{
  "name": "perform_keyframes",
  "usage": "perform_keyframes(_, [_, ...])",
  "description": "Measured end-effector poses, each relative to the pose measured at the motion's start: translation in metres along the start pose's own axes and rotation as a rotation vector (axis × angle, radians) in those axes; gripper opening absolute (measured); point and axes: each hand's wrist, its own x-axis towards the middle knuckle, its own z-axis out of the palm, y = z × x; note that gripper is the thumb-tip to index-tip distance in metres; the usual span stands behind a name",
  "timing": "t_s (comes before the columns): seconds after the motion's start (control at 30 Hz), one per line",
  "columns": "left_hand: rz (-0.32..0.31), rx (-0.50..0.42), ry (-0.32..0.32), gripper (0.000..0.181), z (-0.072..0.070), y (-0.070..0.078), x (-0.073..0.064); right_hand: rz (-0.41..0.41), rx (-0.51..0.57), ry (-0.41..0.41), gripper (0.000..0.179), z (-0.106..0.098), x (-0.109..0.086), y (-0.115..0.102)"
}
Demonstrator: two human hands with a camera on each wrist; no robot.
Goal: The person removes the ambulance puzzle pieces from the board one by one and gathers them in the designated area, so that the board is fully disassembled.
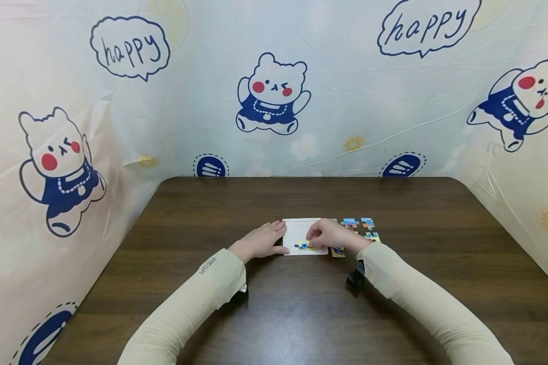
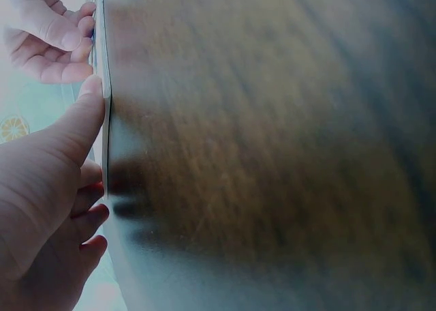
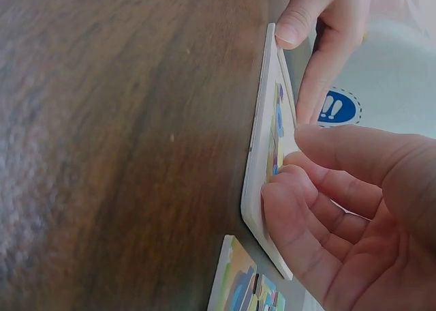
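Observation:
A white puzzle board (image 1: 297, 228) lies flat on the table, a short row of joined puzzle pieces (image 1: 303, 246) along its near side. My left hand (image 1: 265, 241) rests at the board's left end, thumb on the near corner and straight fingers at the far one. Over the board's right part, my right hand (image 1: 331, 235) has its fingers curled down at the right end of the row. In the right wrist view its fingertips (image 3: 276, 191) close round the end puzzle piece (image 3: 277, 144), which they partly hide.
Right of the board lie several loose colourful puzzle pieces (image 1: 367, 222), some partly hidden by the right hand and forearm. One loose piece (image 3: 235, 277) sits close to the board's right edge. The dark wooden table (image 1: 283, 314) ends at a patterned curtain (image 1: 201, 101).

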Motion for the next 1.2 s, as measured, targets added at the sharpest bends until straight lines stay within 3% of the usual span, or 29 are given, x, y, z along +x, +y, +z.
perform_keyframes(0.47, [0.011,-0.012,0.007,0.074,0.0008,-0.0006,-0.0002,0.029,-0.001,0.002,0.004,0.0014,0.0009,-0.0025])
perform_keyframes(1.2, [0.002,0.000,0.003,0.074,0.0016,-0.0004,0.0009,0.046,0.177,0.006,0.003,-0.0032,0.0002,0.0030])
